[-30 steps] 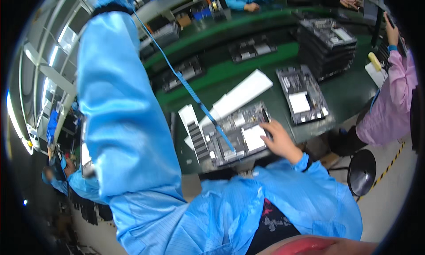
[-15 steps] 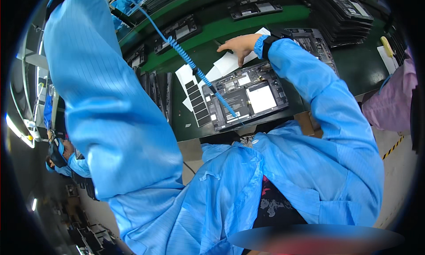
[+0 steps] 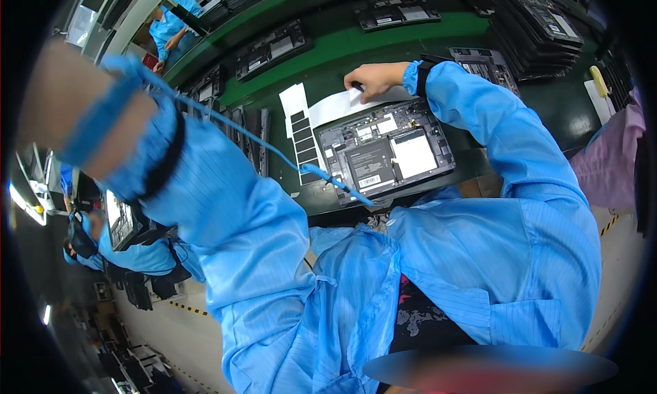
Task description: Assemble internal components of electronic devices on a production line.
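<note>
Spotting our right hand [image 3: 373, 81] curled over white sheets [image 3: 333, 109], just beyond the open laptop base [image 3: 366, 137]; a small dark item [image 3: 357, 86] shows at its fingers, can't tell if gripped. We have our left hand [image 3: 65, 89] raised at upper left, blurred, blue band [image 3: 102, 120] at the wrist; can't tell if it's clenched or released. Laptop base lies at the near table edge in front of us, internals up, white rectangle [image 3: 415, 153] on its right part. Strip with black rectangles [image 3: 304, 148] just left, blue coiled cord [image 3: 316, 171] crossing it.
</note>
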A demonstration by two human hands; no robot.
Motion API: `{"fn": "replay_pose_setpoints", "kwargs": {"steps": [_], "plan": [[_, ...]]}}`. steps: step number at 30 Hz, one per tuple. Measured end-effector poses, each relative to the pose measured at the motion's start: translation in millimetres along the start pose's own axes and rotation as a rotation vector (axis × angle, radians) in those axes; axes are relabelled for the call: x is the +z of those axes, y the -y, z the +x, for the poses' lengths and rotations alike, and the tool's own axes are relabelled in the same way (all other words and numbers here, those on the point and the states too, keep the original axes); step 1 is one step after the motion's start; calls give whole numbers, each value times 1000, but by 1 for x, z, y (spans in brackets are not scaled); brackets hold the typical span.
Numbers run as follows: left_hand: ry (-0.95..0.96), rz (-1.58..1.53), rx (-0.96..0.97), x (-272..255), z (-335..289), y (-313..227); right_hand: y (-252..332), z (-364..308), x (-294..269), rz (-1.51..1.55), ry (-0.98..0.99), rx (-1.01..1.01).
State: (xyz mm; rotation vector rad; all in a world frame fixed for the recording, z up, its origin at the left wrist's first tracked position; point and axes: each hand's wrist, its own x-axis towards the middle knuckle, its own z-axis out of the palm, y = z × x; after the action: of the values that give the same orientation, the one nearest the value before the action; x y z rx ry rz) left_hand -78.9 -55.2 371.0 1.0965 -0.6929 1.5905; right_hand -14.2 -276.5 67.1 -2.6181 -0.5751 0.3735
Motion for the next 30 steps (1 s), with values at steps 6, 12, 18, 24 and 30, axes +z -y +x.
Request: {"fn": "replay_pose_setpoints", "kwargs": {"steps": [6,12,18,24,30], "plan": [[-160,46,-58,-77,-19,12,19,-8,-20,-42,-49,7],[82,-23,-500,-82,-79,34,41,-21,-74,-246,-18,42],[241,-191,-714,-72,-95,40,87,-125,-154,-251,-376,116],[509,-815,-1057,-48,-184,79,114,-255,-134,28,-811,345],[1387,-607,-833,-65,-291,130,99,-430,39,428,-1003,473]]}}
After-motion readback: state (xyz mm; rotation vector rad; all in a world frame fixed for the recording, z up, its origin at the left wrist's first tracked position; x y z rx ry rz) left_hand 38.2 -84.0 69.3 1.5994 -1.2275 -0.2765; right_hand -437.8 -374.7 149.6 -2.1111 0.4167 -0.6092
